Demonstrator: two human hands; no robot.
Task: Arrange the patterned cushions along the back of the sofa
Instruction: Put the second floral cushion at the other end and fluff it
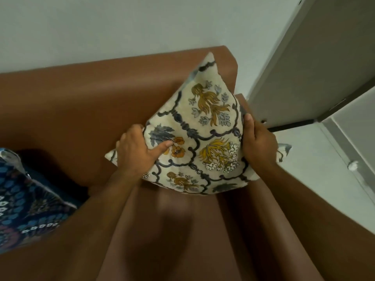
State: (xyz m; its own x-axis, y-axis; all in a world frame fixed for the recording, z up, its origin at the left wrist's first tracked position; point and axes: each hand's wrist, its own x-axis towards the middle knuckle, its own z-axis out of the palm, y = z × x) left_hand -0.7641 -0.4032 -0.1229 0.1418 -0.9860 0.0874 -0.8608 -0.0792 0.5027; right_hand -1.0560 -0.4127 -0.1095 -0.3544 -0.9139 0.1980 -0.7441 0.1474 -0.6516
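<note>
A cream cushion [205,126] with yellow and grey-blue flowers stands on one corner in the right end of the brown sofa [81,102], leaning against the backrest beside the armrest. My left hand [136,149] grips its left edge, thumb pressed on the front. Its right edge is clasped by my right hand [257,138]. A dark blue patterned cushion [26,201] lies on the seat at the far left, partly cut off by the frame.
A pale wall [121,27] runs behind the sofa. To the right stands a grey door or cabinet panel [316,67], close to the armrest, with pale floor [316,165] below it. The brown seat [172,230] stretches out between my arms.
</note>
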